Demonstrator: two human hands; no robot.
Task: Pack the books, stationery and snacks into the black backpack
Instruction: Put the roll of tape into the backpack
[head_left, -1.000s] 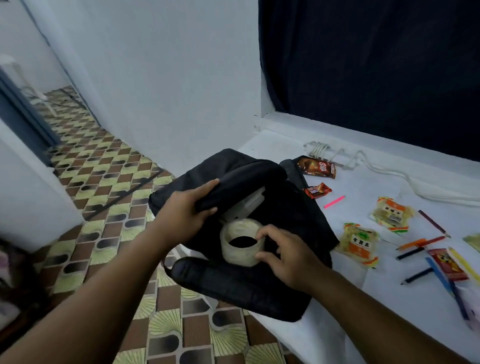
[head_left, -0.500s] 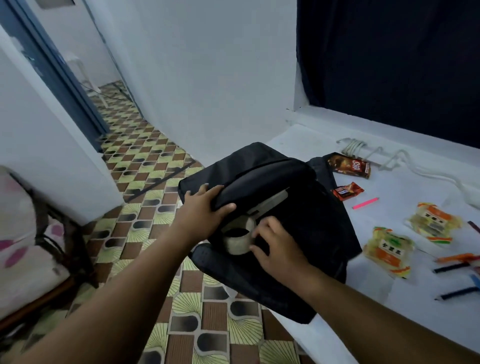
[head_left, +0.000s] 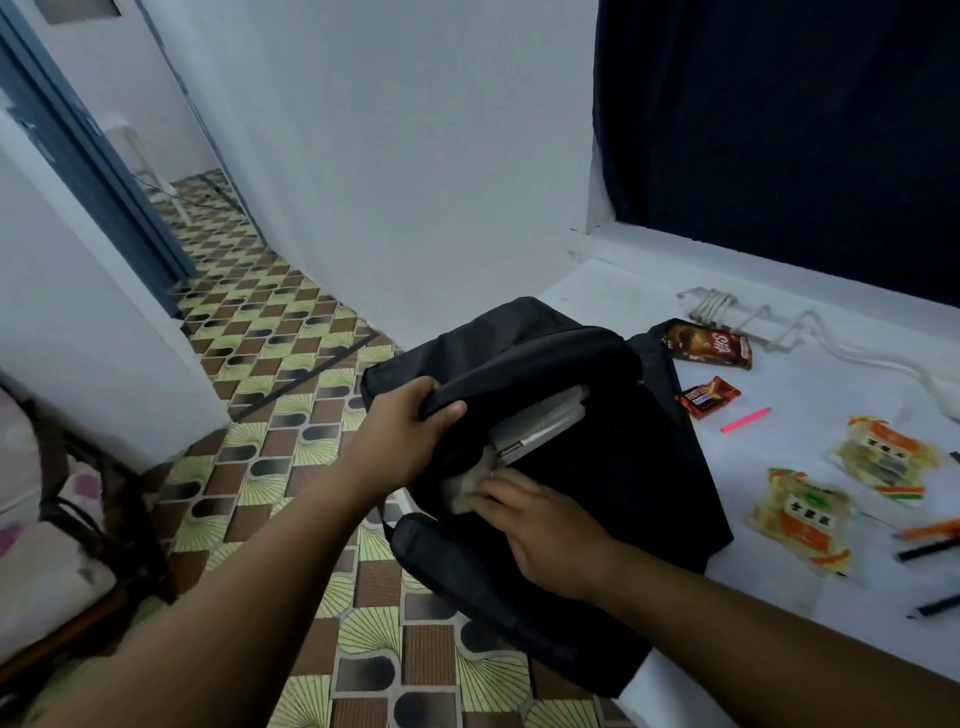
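the step in hand looks like pushing a roll of tape (head_left: 460, 493) into the black backpack (head_left: 613, 467), which hangs over the table (head_left: 727, 613) edge. the left hand (head_left: 405, 441) grips the backpack's upper flap, holding the mouth wide; the right hand (head_left: 540, 525) presses on the roll at the mouth, below the books (head_left: 540, 423) inside. next, probably let go and reach for the snack packets (head_left: 802, 519) right of the backpack.

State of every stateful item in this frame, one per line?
black backpack: open, flap held up
left hand: grips the flap
right hand: pushes tape roll inside
tape roll: partly inside the opening
books: inside
two orange snack packs: outside, on table
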